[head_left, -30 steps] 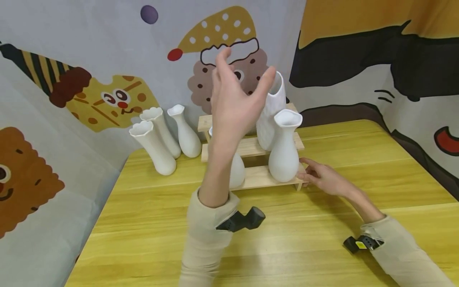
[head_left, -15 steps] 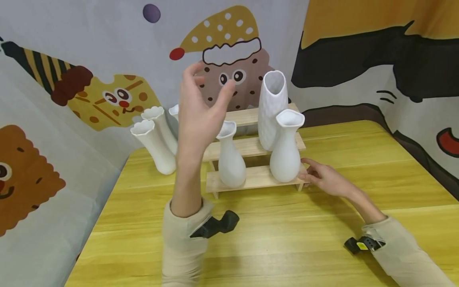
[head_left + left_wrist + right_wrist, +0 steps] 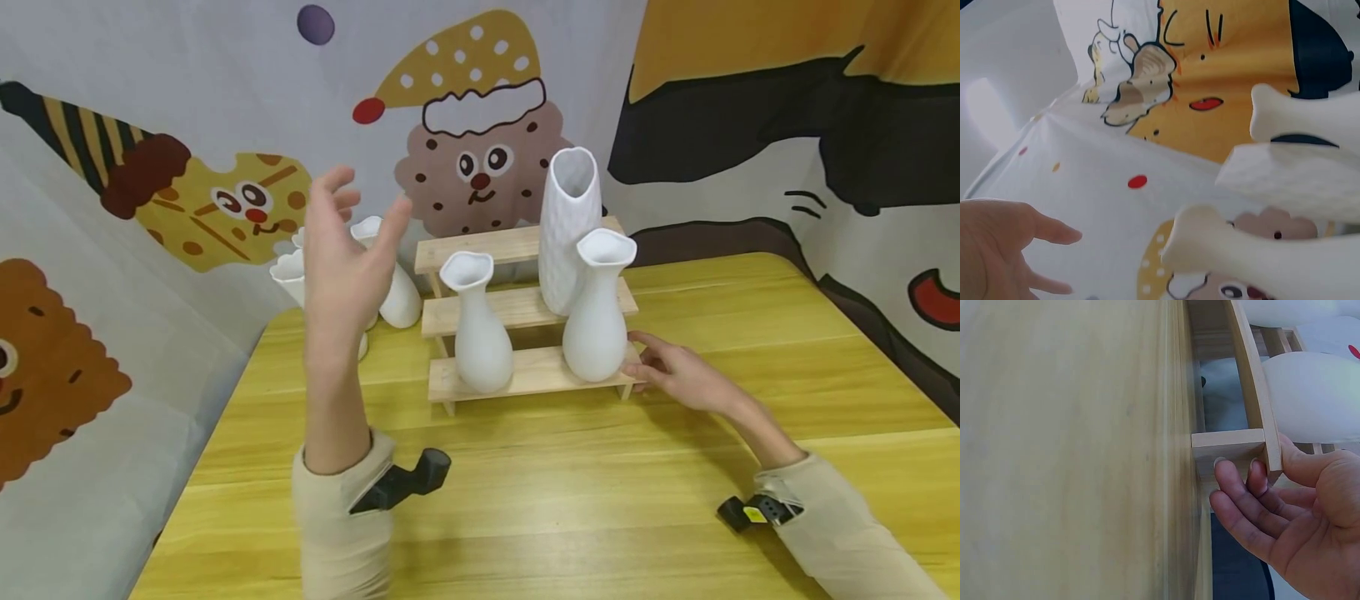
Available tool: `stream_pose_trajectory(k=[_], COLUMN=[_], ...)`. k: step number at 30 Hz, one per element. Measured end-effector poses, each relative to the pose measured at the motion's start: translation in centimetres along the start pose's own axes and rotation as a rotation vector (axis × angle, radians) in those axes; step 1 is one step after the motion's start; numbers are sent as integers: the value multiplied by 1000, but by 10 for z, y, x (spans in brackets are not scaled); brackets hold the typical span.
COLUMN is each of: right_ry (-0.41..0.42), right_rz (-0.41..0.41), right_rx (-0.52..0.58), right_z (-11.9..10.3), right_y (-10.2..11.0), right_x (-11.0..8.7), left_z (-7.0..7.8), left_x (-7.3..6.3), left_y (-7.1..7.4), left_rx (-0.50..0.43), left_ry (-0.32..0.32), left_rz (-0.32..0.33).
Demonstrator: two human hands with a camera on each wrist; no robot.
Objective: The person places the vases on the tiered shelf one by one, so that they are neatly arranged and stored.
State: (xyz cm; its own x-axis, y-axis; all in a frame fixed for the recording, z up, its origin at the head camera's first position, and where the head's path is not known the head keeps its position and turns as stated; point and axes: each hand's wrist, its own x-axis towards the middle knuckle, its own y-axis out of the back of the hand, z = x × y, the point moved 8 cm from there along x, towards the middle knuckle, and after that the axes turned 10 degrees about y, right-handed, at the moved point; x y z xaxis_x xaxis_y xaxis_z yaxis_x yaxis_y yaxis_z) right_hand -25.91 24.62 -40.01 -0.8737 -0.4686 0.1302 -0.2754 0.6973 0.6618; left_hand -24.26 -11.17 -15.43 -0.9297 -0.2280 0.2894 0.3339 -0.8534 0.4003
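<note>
My left hand [image 3: 347, 271] is raised above the table's left part, fingers spread and loosely bent, holding nothing. In the head view it partly covers two scallop-rimmed white vases [image 3: 289, 273] and a slimmer white vase [image 3: 402, 298]. At the lowest step's right end, my right hand [image 3: 681, 377] grips the three-step wooden stand [image 3: 536, 368]; in the right wrist view its thumb lies over the board and its fingers curl beneath. That lowest step bears two narrow-necked white vases, a left one [image 3: 483, 346] and a right one [image 3: 595, 337]. A tall textured vase [image 3: 564, 242] stands behind the right one.
The wood-grain table [image 3: 525, 500] reaches back to a cartoon-printed cloth [image 3: 247, 50] hung behind and at the sides. The stand's top step [image 3: 480, 247] runs behind the vases.
My left hand has moved left and down, from in front of the stand to in front of the left vases. My right hand stays on the stand. The vases have not moved.
</note>
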Motion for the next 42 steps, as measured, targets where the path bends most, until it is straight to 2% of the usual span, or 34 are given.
stream_pose_trajectory(k=[12,15,20,24,32,42], right_ry=[10,7,5,4,1,1], right_rz=[1,1,-1,1,-1,2], right_rx=[11,12,10,3,3,3], right_z=[1,1,1,2,1,2], right_y=[0,0,0,1,1,1], right_x=[1,1,1,1,1,1], left_z=[-48,-62,-79,-92,-127,-160], left_x=[9,12,15,18,26,36], left_y=[18,22,32,38,43,44], left_rx=[29,41,73,101,134,127], left_ry=[98,103,57,39,109,120], left_rz=[20,53,152,206,258,273])
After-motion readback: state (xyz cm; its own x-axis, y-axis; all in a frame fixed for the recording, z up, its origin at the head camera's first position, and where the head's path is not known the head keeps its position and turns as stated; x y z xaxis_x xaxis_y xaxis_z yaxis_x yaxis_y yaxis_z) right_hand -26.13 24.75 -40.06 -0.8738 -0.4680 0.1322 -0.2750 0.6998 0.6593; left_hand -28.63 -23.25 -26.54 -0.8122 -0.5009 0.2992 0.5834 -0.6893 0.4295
